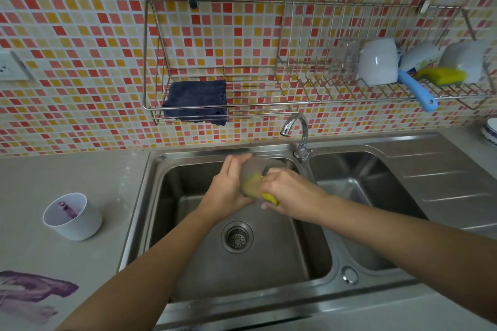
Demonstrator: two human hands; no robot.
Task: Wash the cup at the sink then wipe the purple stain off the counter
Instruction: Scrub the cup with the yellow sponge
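Over the left sink basin [188, 263] my left hand [226, 191] holds a translucent grey cup [251, 173], tilted on its side. My right hand [287, 191] presses a yellow sponge [269, 197] into the cup's mouth; most of the sponge is hidden by my fingers and shows blurred through the cup's wall. A white cup [74, 216] with purple smears inside stands on the counter left of the sink. A purple stain [32, 290] spreads over the counter at the lower left. The tap [295, 129] stands behind the basins with no visible water.
A dark blue cloth [196, 101] lies in the wire wall rack [150, 62]. The rack's right part holds white cups [377, 62], a blue-handled brush [415, 91] and another yellow sponge [443, 75]. A second basin [357, 183] and draining board [443, 183] lie to the right.
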